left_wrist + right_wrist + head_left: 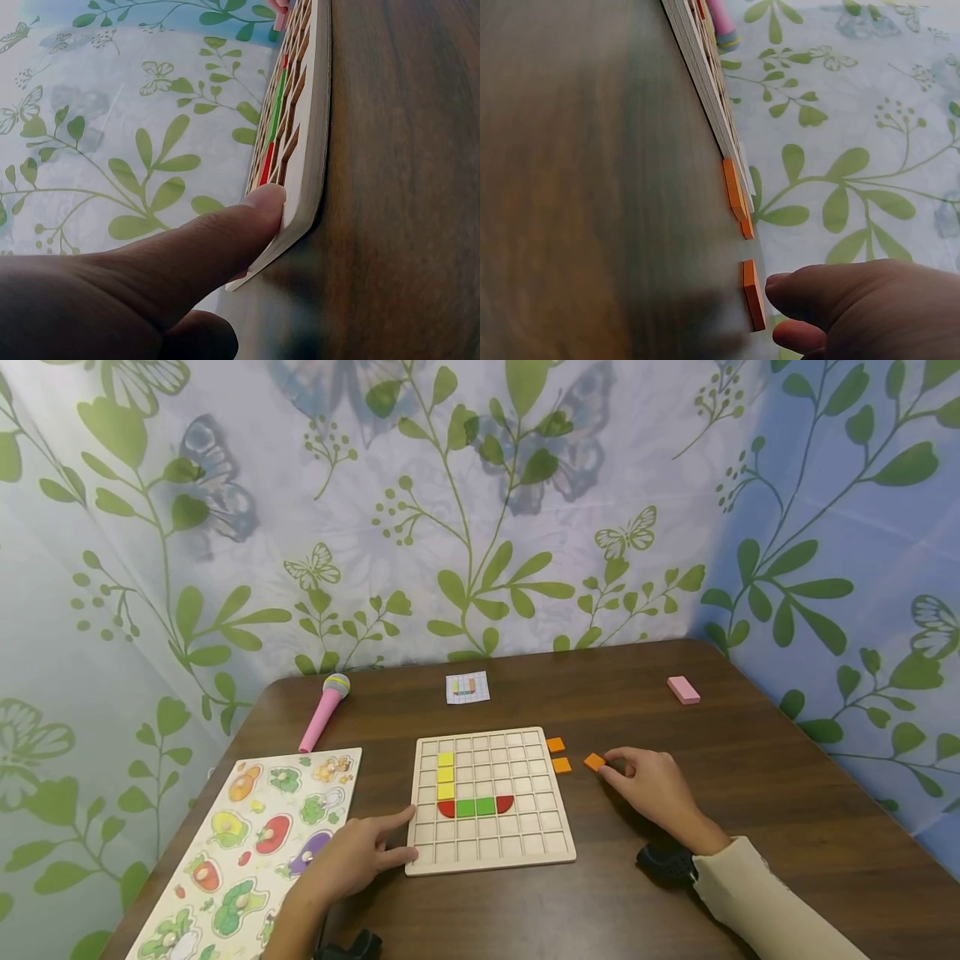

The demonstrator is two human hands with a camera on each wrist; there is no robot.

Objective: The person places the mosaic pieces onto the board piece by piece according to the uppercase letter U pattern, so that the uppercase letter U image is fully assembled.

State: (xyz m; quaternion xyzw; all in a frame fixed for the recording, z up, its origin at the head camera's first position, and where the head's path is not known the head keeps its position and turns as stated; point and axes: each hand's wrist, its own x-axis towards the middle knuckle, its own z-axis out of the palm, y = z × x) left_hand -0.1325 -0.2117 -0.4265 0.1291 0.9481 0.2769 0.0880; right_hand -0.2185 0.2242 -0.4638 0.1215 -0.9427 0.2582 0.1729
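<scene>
A wooden grid board (525, 843) lies on the table, carrying three yellow tiles (446, 774) in a column above a row of two green tiles (476, 807) between red quarter-round pieces (505, 804). My left hand (356, 857) rests at the board's left edge, thumb and a finger extended against it. To the right, my right hand (654, 791) has its thumb and finger by an orange tile (594, 762). In the right wrist view that tile (754, 296) shows a small gap to the thumb. Two more orange tiles (562, 765) lie beside the board's right edge.
A vegetable puzzle board (255, 806) lies at the left, with a pink toy microphone (322, 714) behind it. Beyond the grid board is a small pattern card (467, 687). A pink block (683, 690) sits at the back right. Patterned curtains (480, 527) border the table.
</scene>
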